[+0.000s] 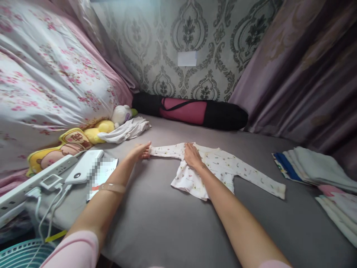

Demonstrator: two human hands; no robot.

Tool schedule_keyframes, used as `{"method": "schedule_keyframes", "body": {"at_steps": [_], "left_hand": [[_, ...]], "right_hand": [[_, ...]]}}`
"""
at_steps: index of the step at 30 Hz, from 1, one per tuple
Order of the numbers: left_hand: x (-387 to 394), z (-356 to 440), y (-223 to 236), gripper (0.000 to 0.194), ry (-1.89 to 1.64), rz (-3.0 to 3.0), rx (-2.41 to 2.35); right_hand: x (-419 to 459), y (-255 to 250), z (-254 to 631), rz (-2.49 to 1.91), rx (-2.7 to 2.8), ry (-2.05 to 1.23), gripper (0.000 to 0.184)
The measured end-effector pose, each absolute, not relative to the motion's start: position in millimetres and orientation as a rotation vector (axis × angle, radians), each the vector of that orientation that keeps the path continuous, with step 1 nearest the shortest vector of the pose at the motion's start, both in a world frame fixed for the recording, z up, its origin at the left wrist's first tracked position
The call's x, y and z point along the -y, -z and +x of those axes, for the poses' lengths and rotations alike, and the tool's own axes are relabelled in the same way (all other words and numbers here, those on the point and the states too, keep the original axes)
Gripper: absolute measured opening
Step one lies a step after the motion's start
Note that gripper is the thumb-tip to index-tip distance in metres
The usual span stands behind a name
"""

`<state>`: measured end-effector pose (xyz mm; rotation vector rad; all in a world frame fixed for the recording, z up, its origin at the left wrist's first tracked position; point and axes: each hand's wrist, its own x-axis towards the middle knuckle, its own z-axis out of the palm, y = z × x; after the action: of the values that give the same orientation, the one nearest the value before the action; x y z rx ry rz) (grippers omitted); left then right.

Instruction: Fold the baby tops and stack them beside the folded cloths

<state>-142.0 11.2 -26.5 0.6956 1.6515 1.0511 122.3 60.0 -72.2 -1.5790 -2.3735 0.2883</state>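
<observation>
A pink sleeve point(76, 247) edges the frame's lower left. The left hand point(139, 152), fingers extended, touches one cuff point(152, 150), its grip unclear. To its right, at center, a patterned white shirt point(220, 160) lies on a gray sheet point(156, 219), long axis running left to right. The right hand point(192, 155), nearer the shirt's middle, rests flat at its shoulder point(182, 149).
</observation>
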Motion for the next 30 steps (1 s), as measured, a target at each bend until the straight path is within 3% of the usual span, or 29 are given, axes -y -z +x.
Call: {"method": "schedule_keyframes", "body": {"at_steps": [4, 10, 13, 22, 30], "left_hand": [[-27, -138, 24, 0.041, -0.851, 0.792, -1.922], [-39, -126, 33, 0.021, -0.613, 1.381, -2.331], [-35, -122, 34, 0.027, -0.57, 1.489, -2.488], [-28, -120, 42, 0.04, -0.178, 1.759, -2.61], [-38, -117, 51, 0.036, -0.169, 1.635, -2.693]], "right_hand": [[-57, 69, 121, -1.603, 2.387, -0.315, 0.054], [-54, 66, 117, -1.649, 2.428, -0.293, 0.057], [-54, 66, 115, -1.703, 2.438, -0.29, 0.06], [-55, 66, 112, -1.801, 2.436, -0.293, 0.062], [-54, 66, 112, -1.818, 2.434, -0.284, 0.061]]}}
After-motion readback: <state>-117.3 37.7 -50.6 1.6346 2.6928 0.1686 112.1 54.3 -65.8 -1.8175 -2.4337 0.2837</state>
